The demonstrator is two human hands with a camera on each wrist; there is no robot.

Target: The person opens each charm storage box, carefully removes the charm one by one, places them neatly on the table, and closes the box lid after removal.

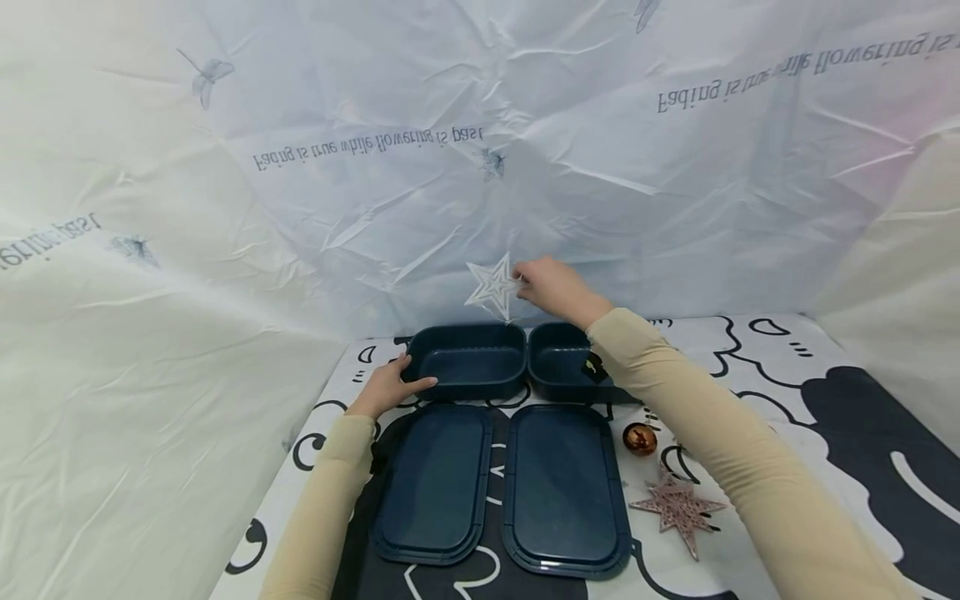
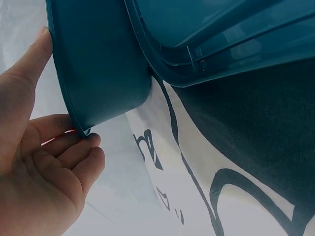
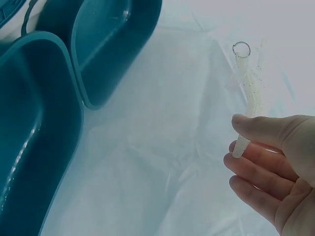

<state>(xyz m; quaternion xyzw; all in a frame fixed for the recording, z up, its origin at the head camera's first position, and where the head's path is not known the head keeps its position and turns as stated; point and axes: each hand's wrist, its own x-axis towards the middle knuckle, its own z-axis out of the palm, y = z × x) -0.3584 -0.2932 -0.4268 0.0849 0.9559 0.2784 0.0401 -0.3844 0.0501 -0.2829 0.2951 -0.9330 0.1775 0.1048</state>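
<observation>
My right hand [image 1: 557,287] pinches a white openwork star ornament [image 1: 492,286] by one point, held up above the back rims of two dark blue boxes. Seen edge-on in the right wrist view, the star [image 3: 252,93] has a small metal ring [image 3: 241,49] at its far end. My left hand [image 1: 386,387] grips the left corner of the left box [image 1: 468,387], thumb and fingers at its rim [image 2: 66,98]. Inside the right box [image 1: 562,389] lies a small black and gold item [image 1: 595,367], partly hidden by the right sleeve.
Two dark blue lids, a left one [image 1: 435,483] and a right one [image 1: 567,492], lie in front of the boxes. Right of them are a shiny copper-coloured ball [image 1: 640,438] and a pink glittery star [image 1: 678,507]. A pale sheet [image 1: 360,225] hangs behind the patterned tablecloth.
</observation>
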